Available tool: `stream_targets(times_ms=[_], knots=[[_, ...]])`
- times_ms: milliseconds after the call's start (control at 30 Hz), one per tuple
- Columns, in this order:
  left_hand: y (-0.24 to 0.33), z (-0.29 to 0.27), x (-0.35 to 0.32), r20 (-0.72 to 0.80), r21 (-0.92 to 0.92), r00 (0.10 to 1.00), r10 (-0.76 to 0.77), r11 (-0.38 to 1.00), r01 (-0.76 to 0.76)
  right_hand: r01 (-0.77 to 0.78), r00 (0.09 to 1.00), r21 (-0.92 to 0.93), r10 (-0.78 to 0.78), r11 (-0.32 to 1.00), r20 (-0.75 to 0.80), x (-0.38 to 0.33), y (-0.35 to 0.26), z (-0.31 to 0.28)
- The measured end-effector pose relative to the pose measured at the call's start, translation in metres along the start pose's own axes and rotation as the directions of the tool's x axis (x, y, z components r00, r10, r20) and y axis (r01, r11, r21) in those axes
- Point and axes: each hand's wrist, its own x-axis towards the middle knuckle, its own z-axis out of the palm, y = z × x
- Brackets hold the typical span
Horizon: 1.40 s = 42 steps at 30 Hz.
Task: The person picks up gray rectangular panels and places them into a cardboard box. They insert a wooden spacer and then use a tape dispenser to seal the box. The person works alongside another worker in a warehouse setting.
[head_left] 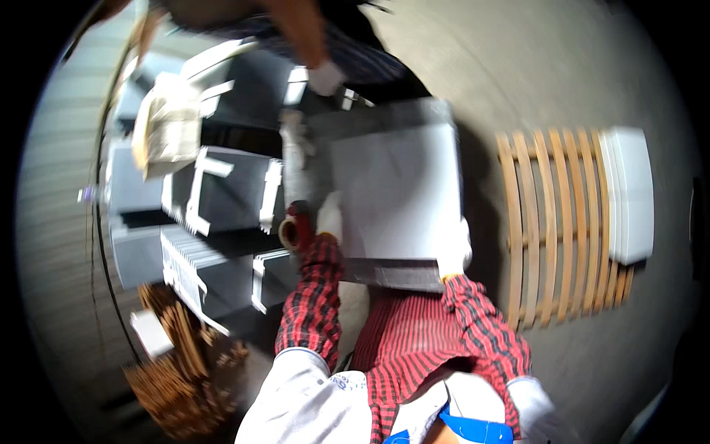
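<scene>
A large, roughly square grey-white panel with darker bands along its far and near sides is in front of my body. My left hand, in a white glove, holds its left edge; motion blur softens the fingers. At its near right corner my right hand, gloved in white too, grips the edge, the fingertips partly hidden. Close to my left wrist is a red and tan tape roll. Checked red and black sleeves cover both my forearms.
Another person's white-gloved hand is beyond the panel. Stacks of dark grey panels with white edges stand at left, a cream bundle above them. Brown cardboard pieces lie near left. A wooden slatted pallet at right carries white panels.
</scene>
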Motion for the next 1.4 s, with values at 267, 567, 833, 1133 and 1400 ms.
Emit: stream_targets(times_ms=[267, 567, 833, 1133, 1400], knots=[[-0.034, -0.008, -0.004, -0.036, 0.496, 0.987, 0.158, 0.86, -0.12, -0.117, 0.991, 0.388, 0.08, 0.914, 0.111, 0.008, 0.022, -0.014], [-0.097, -0.111, -0.14, 0.371, -0.026, 0.654, 0.66, 0.711, -0.703, 0.057, 0.997, 0.739, 0.006, 0.671, -0.082, -0.019, 0.027, -0.093], [-0.279, -0.343, -0.298, 0.165, 0.633, 0.91, 0.38, 0.667, -0.393, 0.381, 0.891, 0.45, -0.45, 0.807, 0.053, -0.218, -0.172, -0.093], [-0.326, -0.392, -0.291, -0.263, -0.498, 0.958, 0.118, 0.833, -0.24, 0.706, 0.142, 0.599, -0.903, 0.379, 0.405, -0.28, -0.362, -0.061], [-0.227, -0.49, -0.249, -0.463, -0.221, 0.845, 0.267, 0.888, -0.402, 0.699, 0.063, 0.57, -0.831, 0.433, 0.553, -0.259, -0.398, -0.02]])
